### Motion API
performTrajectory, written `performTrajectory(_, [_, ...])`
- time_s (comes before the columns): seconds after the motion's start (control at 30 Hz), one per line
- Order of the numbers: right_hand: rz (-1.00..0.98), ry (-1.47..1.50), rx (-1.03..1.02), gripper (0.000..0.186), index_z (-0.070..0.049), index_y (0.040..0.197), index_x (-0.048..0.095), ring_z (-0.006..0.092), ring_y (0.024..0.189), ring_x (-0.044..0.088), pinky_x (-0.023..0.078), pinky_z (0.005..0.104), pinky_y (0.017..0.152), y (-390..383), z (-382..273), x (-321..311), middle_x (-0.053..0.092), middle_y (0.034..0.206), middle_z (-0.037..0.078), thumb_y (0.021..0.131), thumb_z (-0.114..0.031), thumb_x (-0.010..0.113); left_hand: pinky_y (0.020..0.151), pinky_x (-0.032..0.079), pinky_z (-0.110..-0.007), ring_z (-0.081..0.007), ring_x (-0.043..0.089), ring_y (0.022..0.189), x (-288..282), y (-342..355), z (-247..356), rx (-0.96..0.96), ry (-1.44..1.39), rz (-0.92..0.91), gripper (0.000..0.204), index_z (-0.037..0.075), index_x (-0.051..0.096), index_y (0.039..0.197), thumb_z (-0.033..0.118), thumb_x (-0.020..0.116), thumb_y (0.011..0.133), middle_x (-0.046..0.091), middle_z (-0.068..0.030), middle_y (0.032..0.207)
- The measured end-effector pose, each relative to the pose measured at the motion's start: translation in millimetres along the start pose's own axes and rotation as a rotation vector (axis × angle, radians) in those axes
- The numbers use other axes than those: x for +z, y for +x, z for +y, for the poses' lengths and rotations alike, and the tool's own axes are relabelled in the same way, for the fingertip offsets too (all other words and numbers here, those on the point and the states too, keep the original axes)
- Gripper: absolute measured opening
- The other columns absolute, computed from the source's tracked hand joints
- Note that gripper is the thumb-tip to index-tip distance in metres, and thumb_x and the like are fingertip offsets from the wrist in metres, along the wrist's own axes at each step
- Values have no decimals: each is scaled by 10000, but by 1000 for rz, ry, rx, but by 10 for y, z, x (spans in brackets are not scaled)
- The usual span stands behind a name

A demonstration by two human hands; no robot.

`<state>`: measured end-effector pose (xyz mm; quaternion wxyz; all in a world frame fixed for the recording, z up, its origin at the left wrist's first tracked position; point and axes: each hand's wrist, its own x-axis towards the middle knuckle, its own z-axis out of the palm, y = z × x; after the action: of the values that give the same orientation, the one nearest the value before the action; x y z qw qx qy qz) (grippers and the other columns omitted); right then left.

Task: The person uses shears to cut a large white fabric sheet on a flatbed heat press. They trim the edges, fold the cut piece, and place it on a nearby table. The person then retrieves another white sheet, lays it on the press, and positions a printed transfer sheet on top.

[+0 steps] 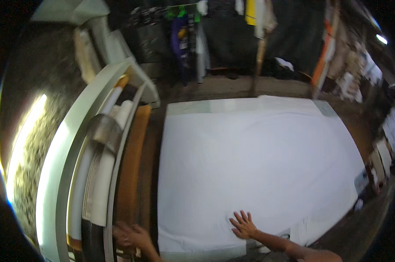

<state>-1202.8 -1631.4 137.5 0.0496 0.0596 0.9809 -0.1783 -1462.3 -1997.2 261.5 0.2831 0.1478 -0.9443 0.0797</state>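
A large white sheet [250, 161] lies over most of a pale table [219, 106], with light wrinkles along its left and lower parts. My right hand [244, 225] rests over the near part of the sheet, fingers spread, holding nothing that I can see. To the left, my left hand [134, 236] is off the table's edge, beside the rack of rolls. Motion smears its fingers, so their grip does not show. An orange-brown board [134, 170] stands just beyond that hand.
A pale curved rack [71, 144] on the left holds several long rolls, among them a white roll [102, 183] and a black one [92, 240]. Clothes [180, 43] hang at the back. A wooden post [259, 56] stands behind the table; piled materials [383, 157] are at the right.
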Motion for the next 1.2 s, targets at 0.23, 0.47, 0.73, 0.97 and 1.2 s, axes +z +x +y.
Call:
performTrajectory(0.23, [-20, 50, 17, 562, -158, 1476, 211, 413, 1413, 50, 100, 598, 1105, -342, 108, -65, 64, 1545, 177, 991, -440, 247, 996, 292, -532, -366, 307, 1308, -1759, 913, 518, -177, -549, 327, 699, 108, 340, 1404, 383, 638, 835, 307, -165, 1438])
performTrajectory(0.47, [330, 175, 89, 500, -31, 1415, 301, 412, 1364, 214, 229, 529, 1085, -1181, 941, -746, 131, 1503, 256, 1000, -309, 326, 963, 325, -512, -352, 356, 1261, -3069, 165, 1692, 195, -1011, 354, 645, 98, 370, 1377, 361, 625, 847, 354, -163, 1394])
performTrajectory(0.73, [692, 381, 424, 368, -12, 1268, 481, 363, 1259, 384, 371, 438, 1025, -3400, 2640, -1350, 289, 1457, 195, 946, -190, 492, 925, 363, -488, -335, 412, 1207, -4330, -1852, 2676, 404, -1290, 261, 584, 87, 403, 1346, 336, 610, 860, 407, -161, 1345])
performTrajectory(0.97, [644, 431, 651, 238, -8, 1091, 592, 342, 1104, 536, 451, 387, 927, -5938, 4110, -1434, 461, 1328, 181, 919, -164, 539, 892, 397, -467, -320, 461, 1160, -5554, -3497, 3398, 506, -1386, 186, 533, 77, 432, 1319, 314, 597, 872, 453, -158, 1301])
performTrajectory(1.2, [824, 575, 877, 228, 31, 1010, 607, 313, 934, 619, 497, 397, 803, -7578, 5360, -1722, 607, 1058, 180, 900, -164, 560, 858, 430, -447, -305, 510, 1113, -6422, -4767, 4254, 566, -1395, 124, 482, 68, 461, 1292, 293, 584, 883, 500, -156, 1258])
